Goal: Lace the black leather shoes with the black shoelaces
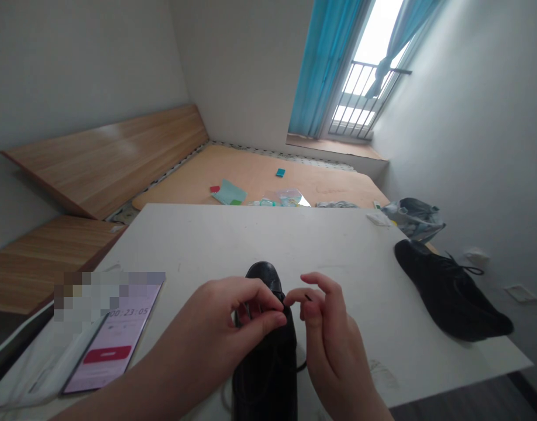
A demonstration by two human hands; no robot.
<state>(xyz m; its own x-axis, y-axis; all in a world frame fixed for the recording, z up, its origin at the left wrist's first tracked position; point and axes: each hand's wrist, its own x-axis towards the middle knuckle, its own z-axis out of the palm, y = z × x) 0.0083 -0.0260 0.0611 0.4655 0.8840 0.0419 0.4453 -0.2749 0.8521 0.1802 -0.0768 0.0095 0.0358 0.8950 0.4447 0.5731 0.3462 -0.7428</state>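
A black lace-up shoe (264,380) lies on the white table in front of me, toe pointing away, partly covered by my hands. Over its upper, my left hand (246,316) is closed in a pinch, thumb against fingers, on the black shoelace at the lacing. Just to the right, my right hand (330,327) pinches a short dark end of the shoelace (309,298) between thumb and index finger, the other fingers curled loosely. A loop of lace (302,366) hangs out beside the shoe's right side.
Another black shoe (453,292), laces tied, lies at the table's right edge. A phone (114,339) showing a timer rests at the left beside a clear plastic sleeve. Beyond the white table (198,234), a wooden board (251,166) carries small packets; a plastic bag (415,216) stands right.
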